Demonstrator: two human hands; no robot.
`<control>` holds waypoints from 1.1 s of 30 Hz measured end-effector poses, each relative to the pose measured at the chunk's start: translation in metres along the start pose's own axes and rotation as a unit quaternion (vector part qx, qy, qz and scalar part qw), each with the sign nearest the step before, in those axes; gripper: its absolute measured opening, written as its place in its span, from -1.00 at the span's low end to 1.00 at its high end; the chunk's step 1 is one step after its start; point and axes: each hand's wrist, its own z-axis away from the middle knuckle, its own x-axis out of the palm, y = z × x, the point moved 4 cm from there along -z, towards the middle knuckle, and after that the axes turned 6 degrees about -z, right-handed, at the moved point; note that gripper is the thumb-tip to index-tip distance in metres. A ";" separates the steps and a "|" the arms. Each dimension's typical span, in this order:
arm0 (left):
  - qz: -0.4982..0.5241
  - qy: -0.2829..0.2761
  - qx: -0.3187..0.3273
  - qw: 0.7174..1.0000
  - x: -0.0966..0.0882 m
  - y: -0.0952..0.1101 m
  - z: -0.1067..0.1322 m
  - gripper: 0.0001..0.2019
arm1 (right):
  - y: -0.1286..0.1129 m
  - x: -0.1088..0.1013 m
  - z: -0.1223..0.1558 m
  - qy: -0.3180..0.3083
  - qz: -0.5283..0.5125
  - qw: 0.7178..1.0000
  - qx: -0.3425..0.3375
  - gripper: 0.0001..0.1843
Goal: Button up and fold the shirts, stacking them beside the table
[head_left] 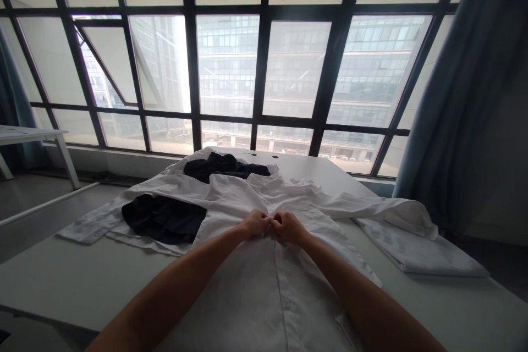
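A white button-up shirt (247,280) lies spread out on the table in front of me, its collar end toward the window and one sleeve out to the right. My left hand (257,223) and my right hand (287,227) meet at the upper part of its front opening. Both are closed, with fingers pinching the shirt's front edges. Whether a button sits between the fingertips is too small to tell. Below the hands, the front strip runs down toward me.
Black garments (165,219) lie to the left and at the back, among more white clothing (88,225). A folded white cloth (445,256) rests at the right of the white table (53,269). Beyond are large windows, a blue curtain (445,93) and another table (28,135).
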 end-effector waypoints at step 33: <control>0.124 -0.083 -0.088 0.985 0.009 0.000 0.003 -0.67 | -0.003 -0.009 0.002 0.055 0.020 0.997 0.053 -0.77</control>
